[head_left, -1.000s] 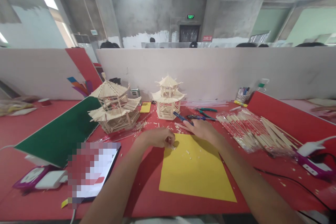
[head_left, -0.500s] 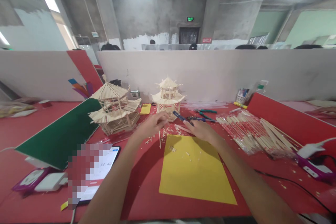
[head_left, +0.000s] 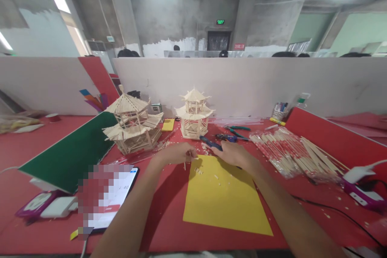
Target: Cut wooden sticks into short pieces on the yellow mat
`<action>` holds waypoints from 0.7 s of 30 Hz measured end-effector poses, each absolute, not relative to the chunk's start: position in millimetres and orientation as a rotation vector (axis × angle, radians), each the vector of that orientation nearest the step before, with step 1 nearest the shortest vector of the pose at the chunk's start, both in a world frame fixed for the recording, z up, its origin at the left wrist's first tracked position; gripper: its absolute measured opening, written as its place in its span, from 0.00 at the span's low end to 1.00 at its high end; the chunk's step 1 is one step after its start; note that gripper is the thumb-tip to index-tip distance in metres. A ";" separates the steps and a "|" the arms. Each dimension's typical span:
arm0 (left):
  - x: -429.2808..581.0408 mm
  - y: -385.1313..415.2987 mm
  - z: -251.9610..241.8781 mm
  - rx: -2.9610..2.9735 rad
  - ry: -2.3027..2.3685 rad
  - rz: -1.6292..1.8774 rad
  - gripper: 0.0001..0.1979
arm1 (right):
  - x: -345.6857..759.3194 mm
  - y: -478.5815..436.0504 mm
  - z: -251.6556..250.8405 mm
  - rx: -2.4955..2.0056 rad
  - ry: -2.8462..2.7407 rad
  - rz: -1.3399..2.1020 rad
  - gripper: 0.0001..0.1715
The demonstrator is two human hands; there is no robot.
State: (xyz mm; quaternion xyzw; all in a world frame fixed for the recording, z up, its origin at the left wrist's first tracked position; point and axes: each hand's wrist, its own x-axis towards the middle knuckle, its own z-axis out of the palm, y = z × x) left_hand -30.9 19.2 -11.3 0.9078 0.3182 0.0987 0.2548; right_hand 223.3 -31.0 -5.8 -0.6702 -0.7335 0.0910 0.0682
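Observation:
My left hand (head_left: 178, 153) is closed in a pinch above the table, just left of the yellow sheet (head_left: 225, 205). From its fingers a thin wooden stick (head_left: 185, 165) points down. My right hand (head_left: 236, 154) is closed around a dark blue hand tool (head_left: 211, 142), whose exact kind I cannot make out; its tip points up and left. Behind the hands stands a small wooden-stick pagoda (head_left: 194, 115). A larger pagoda (head_left: 132, 123) is to the left. Short cut pieces (head_left: 198, 171) lie on the yellow sheet.
Bagged wooden sticks (head_left: 281, 149) lie at right, with green-handled pliers (head_left: 238, 128) and a blue tool (head_left: 229, 138) nearby. A phone (head_left: 113, 201) and power strip (head_left: 36, 205) are at left. Green (head_left: 72, 153) and red (head_left: 335, 137) boards flank the space.
My left hand has moved down and nearer with the stick, its fingers now more tightly closed. My right hand and the blue tool have come down slightly, toward the yellow sheet.

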 end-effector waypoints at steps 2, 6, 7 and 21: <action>-27.7 18.4 -12.2 2.459 0.819 0.190 0.04 | 222.4 -33.0 -7.5 -2.025 -2.241 0.259 0.38; -21.9 17.1 -16.4 2.411 0.726 0.038 0.04 | 220.1 -36.4 -11.9 -2.055 -2.306 0.208 0.34; -20.8 17.1 -18.3 2.405 0.723 0.036 0.05 | 219.3 -37.2 -13.1 -2.062 -2.323 0.197 0.33; -17.3 14.0 -11.1 2.510 0.871 0.118 0.06 | 218.1 -43.3 -17.0 -1.967 -2.391 0.115 0.43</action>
